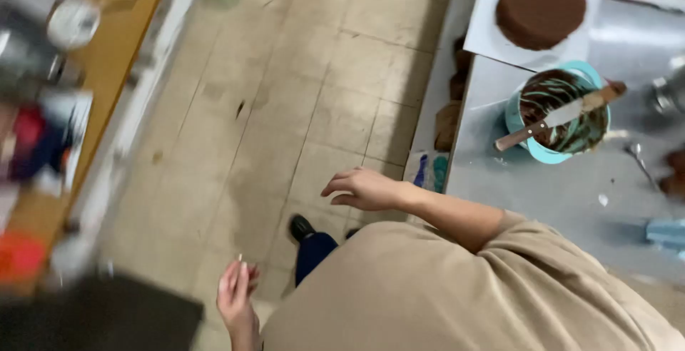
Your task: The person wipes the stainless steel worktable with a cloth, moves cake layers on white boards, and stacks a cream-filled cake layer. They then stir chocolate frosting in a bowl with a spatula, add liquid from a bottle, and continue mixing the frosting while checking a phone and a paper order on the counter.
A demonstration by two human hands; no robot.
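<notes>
My right hand reaches out over the tiled floor, just off the corner of a steel table. Its fingers are loosely apart and hold nothing. My left hand hangs low beside my beige shirt, fingers curled around a small thin pale stick that pokes out at the fingertips. On the table a teal bowl smeared with chocolate carries a wooden-handled spatula across its rim. Behind it a round chocolate cake sits on a white board.
My dark shoe stands on the floor. A blurred yellow counter with jars and coloured items runs along the left. A dark mat lies at the bottom left. A spoon and a pale blue thing lie on the table's right side.
</notes>
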